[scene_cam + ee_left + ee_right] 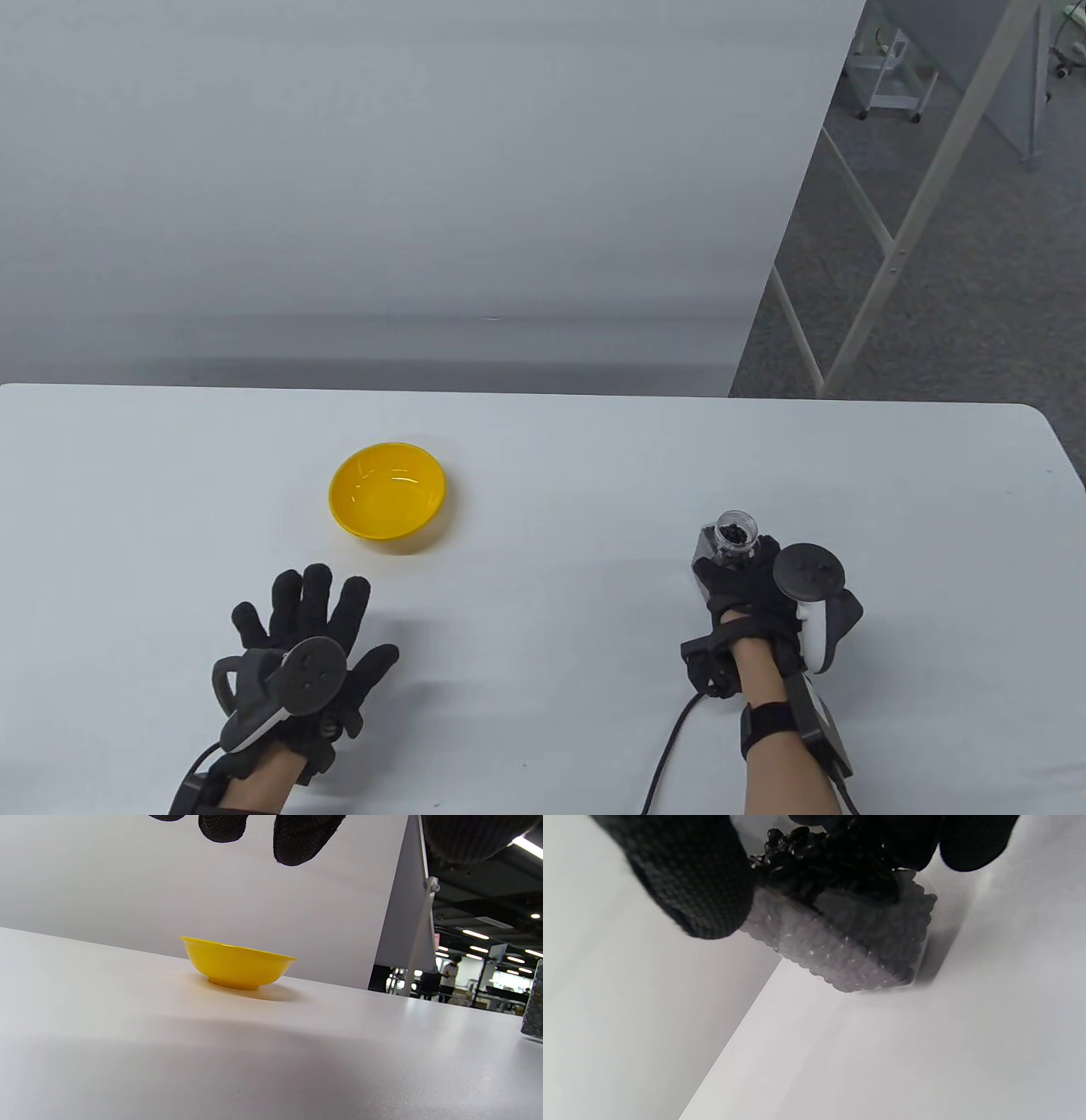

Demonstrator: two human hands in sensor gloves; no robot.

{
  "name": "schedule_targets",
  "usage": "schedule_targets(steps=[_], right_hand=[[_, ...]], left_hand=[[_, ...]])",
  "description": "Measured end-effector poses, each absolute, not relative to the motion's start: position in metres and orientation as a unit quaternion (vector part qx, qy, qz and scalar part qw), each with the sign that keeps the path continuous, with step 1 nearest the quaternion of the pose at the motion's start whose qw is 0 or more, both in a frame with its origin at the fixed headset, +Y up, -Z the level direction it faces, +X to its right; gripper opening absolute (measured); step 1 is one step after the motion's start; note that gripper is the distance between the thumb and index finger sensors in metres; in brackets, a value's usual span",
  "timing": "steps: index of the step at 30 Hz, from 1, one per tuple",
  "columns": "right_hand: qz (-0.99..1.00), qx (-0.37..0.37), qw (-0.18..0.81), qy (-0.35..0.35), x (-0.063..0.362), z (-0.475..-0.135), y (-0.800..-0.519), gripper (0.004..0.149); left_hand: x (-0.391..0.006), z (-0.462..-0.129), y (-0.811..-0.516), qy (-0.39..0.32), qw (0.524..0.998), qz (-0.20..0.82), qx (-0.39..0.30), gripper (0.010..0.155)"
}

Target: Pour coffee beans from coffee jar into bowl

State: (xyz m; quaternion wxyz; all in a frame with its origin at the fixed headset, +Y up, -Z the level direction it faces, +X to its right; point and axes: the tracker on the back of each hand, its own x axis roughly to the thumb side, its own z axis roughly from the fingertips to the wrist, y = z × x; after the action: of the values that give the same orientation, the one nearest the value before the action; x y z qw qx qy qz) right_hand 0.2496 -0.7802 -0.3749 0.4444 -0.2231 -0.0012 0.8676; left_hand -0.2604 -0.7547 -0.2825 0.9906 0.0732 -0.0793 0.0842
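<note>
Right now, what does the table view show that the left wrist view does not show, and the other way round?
Only the table view shows the right hand gripping the open coffee jar with dark beans inside, the yellow bowl's empty inside, and the whole left hand spread flat with nothing in it.

Only the left wrist view shows the bowl's outer wall and small foot standing on the table, and a lit room far behind.

Both show the bowl upright, the white table, the grey wall behind it and the left hand's fingers.
</note>
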Motion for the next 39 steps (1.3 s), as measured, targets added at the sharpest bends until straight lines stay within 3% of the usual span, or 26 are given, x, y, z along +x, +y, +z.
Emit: schedule_targets(steps=[21,31,39], right_hand=[[0.911,-0.085,0.395,-0.087,0.22,-0.337,-0.727,0.089],[0.907,-0.003,0.413,-0.082,0.186,-0.318,-0.705,0.088],[0.898,0.068,0.431,-0.062,0.152,-0.298,-0.696,0.088]], left_hand=[[-0.245,-0.276,-0.754,-0.112,0.985,0.1,0.088,0.088],[-0.244,-0.275,-0.754,-0.121,0.974,0.16,0.1,0.089],[-0.245,-0.275,-0.757,-0.12,0.946,0.285,0.098,0.091]])
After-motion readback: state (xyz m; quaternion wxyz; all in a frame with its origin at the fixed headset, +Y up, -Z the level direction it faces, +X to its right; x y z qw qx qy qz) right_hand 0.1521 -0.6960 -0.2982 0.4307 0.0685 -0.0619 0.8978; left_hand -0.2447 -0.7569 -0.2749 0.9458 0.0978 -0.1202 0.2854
